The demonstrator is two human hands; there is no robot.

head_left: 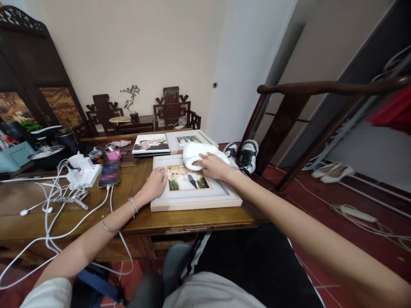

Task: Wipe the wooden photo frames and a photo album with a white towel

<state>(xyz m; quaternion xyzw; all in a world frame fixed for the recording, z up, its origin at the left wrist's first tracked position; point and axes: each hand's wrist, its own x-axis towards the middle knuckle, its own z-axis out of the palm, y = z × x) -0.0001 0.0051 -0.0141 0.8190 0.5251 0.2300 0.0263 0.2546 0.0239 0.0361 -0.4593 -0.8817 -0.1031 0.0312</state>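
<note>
A white-framed photo (195, 197) lies flat on the wooden table (38, 214) in front of me. My left hand (155, 185) rests on the frame's left edge, fingers curled down against it, holding it in place. My right hand (213, 166) presses a bunched white cloth (201, 153) onto the frame's upper right part, fingers closed on the cloth. Behind it lie a second white frame (189, 140) and a photo book (150, 144).
A phone (109, 173) on a white cable, a white power strip (84, 172) with tangled cables and a pink cup (113, 152) lie to the left. Sneakers (244, 155) and a dark wooden chair rail (321, 87) are to the right. Pots stand far left.
</note>
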